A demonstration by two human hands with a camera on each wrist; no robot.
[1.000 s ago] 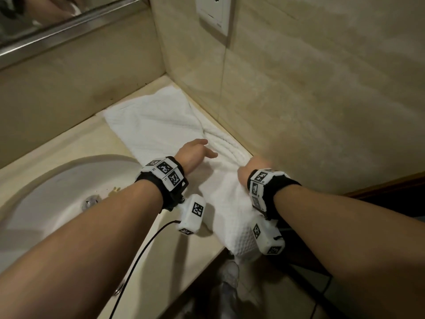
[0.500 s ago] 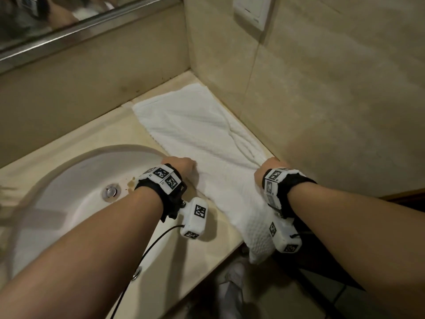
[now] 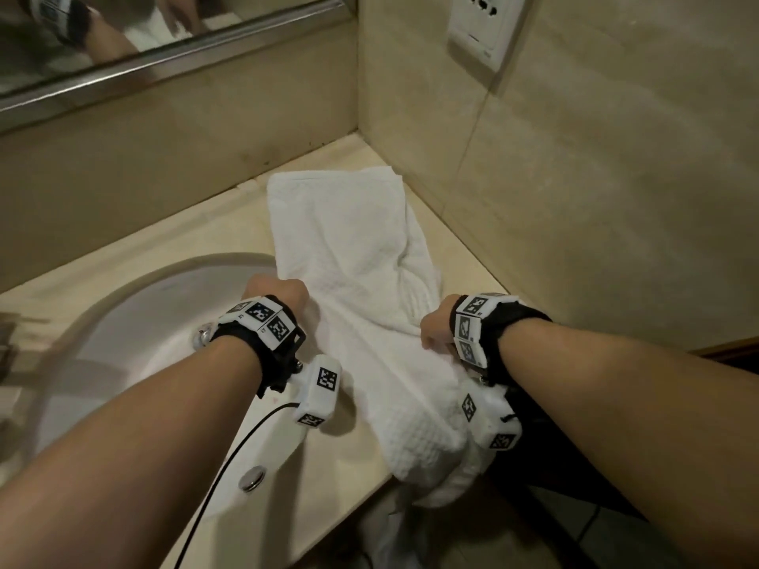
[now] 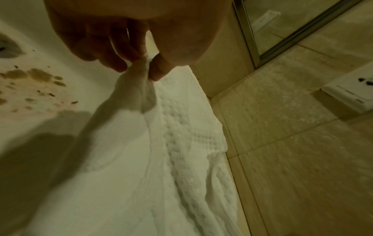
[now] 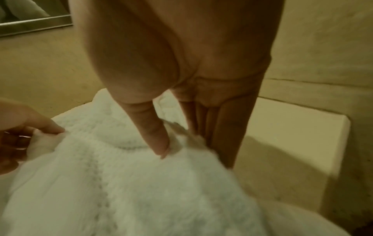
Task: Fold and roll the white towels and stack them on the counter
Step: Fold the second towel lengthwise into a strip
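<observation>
A white towel (image 3: 353,240) lies lengthwise on the beige counter (image 3: 197,240), from the back corner to the front edge, where its near end hangs over. It is rumpled on its right side. My left hand (image 3: 283,291) pinches the towel's left edge between thumb and fingers, above the basin rim; the left wrist view shows the pinch (image 4: 144,67) on a raised fold of towel (image 4: 161,159). My right hand (image 3: 433,328) holds the right edge. In the right wrist view its thumb and fingers (image 5: 181,143) close on a fold of the towel (image 5: 141,191).
A white sink (image 3: 143,330) with brown stains (image 4: 30,79) sits left of the towel. A tiled wall with a socket (image 3: 484,26) bounds the counter on the right. A mirror (image 3: 123,34) runs along the back. A black cable hangs from my left wrist.
My left hand went from lying flat on the towel to pinching its left edge. Both hands now hold the side edges, and the towel's middle has bunched up on the right.
</observation>
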